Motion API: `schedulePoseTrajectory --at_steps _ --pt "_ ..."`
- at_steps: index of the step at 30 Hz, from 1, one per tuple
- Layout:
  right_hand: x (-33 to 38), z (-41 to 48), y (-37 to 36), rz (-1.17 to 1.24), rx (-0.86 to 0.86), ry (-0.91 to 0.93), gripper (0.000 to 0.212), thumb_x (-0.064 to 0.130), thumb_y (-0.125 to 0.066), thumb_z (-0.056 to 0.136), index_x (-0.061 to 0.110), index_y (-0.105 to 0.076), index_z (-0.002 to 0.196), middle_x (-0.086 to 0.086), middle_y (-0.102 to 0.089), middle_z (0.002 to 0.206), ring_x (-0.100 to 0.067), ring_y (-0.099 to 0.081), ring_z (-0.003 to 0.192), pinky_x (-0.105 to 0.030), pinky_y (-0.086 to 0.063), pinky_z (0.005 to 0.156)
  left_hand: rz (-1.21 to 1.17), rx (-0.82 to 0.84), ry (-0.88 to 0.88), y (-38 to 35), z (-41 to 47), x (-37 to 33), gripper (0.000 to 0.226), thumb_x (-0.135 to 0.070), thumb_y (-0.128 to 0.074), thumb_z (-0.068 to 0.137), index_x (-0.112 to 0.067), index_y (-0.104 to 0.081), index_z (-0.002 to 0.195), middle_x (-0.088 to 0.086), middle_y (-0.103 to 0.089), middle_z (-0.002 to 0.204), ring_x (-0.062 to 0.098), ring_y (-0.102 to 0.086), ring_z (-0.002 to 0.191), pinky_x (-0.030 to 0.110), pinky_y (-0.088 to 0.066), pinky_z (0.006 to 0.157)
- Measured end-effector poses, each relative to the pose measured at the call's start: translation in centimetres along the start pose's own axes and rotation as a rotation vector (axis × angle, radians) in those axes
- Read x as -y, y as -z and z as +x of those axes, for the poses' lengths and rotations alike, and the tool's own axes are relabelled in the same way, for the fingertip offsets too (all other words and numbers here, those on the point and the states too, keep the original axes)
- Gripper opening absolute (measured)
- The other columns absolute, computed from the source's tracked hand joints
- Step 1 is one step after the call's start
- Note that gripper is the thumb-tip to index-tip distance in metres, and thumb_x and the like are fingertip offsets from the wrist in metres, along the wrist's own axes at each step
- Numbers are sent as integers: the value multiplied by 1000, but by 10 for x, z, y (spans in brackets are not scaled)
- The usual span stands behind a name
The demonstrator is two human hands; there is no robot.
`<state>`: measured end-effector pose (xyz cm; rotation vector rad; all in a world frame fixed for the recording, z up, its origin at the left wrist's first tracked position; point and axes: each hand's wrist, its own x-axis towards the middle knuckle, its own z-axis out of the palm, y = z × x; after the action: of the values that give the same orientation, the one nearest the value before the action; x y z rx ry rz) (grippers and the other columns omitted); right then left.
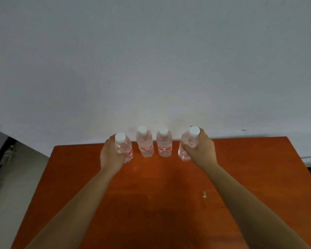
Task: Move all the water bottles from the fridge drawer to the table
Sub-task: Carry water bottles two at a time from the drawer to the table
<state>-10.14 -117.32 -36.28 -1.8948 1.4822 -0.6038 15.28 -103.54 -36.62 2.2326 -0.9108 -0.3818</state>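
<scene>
Several clear water bottles with white caps and red labels stand in a row near the far edge of the orange-brown table (151, 203). My left hand (111, 155) grips the leftmost bottle (123, 147) round its body. My right hand (203, 150) grips the rightmost bottle (188, 143) near its shoulder, and that bottle leans slightly. Between them two bottles (144, 143) (164, 144) stand upright and untouched. The fridge drawer is out of view.
A pale wall (151, 60) rises right behind the table's far edge. A small light scrap (204, 194) lies on the table's right half. Pale floor and a dark object (0, 159) show at the left.
</scene>
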Motion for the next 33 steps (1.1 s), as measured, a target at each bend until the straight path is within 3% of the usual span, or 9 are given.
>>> schedulePoseTrajectory --at_steps 5,12,15,20,23,25,29,31,33 --pt "-1 22 -43 30 -25 -83 60 39 -80 79 16 -52 127 -1 -66 111 -19 -64 100 -30 -52 80 -15 109 3 -13 46 23 55 -17 -84 73 -24 -57 120 0 -64 117 22 -61 109 40 -53 86" --pt "-1 42 -64 -43 -42 -97 63 36 -80 79 16 -49 130 -1 -62 120 -20 -62 106 -36 -56 86 -90 247 -43 -19 78 22 61 -19 -81 79 -20 -51 133 1 -58 127 21 -55 113 38 -46 91" --pt "-3 38 -68 -91 -7 -56 62 34 -78 82 19 -44 132 0 -60 121 -18 -60 105 -32 -53 84 -68 291 -46 -15 83 25 68 -20 -83 77 -22 -48 135 3 -59 134 24 -56 120 43 -47 97" --pt "-9 31 -65 -76 23 -84 93 25 -84 74 30 -24 145 -2 -58 128 -26 -60 118 -45 -56 91 -38 384 -45 -11 81 30 66 -16 -82 77 -22 -50 134 3 -60 132 26 -57 120 50 -49 100" --pt "-6 24 -60 -61 66 -95 121 23 -87 72 35 -1 155 -8 -46 146 -29 -47 134 -48 -45 104 -34 383 -45 -11 74 30 71 -18 -82 78 -24 -45 139 3 -57 137 27 -55 126 52 -48 102" --pt "-3 17 -56 -70 70 -87 126 26 -86 74 30 9 157 -11 -34 156 -32 -37 142 -49 -39 108 -43 387 -44 -8 69 27 79 -22 -79 81 -25 -35 147 4 -48 148 29 -48 134 54 -44 107" --pt "4 2 -36 -119 12 20 110 28 -74 88 23 12 157 -14 -18 162 -38 -41 138 -44 -47 96 -4 322 -76 0 56 15 111 -40 -79 80 -23 -2 157 2 -14 165 28 -19 150 58 -27 116" --pt "9 -6 -17 -144 -27 82 98 29 -64 95 26 11 157 -11 -10 164 -38 -57 122 -32 -51 80 64 223 -162 9 45 -1 106 -51 -69 84 -21 2 157 3 -3 167 27 -4 153 56 -18 120" --pt "17 -16 6 -201 -92 132 83 41 -50 101 29 10 157 -9 -3 166 -39 -58 119 -40 -58 78 187 82 -330 20 33 -22 92 -65 -45 93 -18 1 158 6 1 166 27 3 153 54 -14 122"
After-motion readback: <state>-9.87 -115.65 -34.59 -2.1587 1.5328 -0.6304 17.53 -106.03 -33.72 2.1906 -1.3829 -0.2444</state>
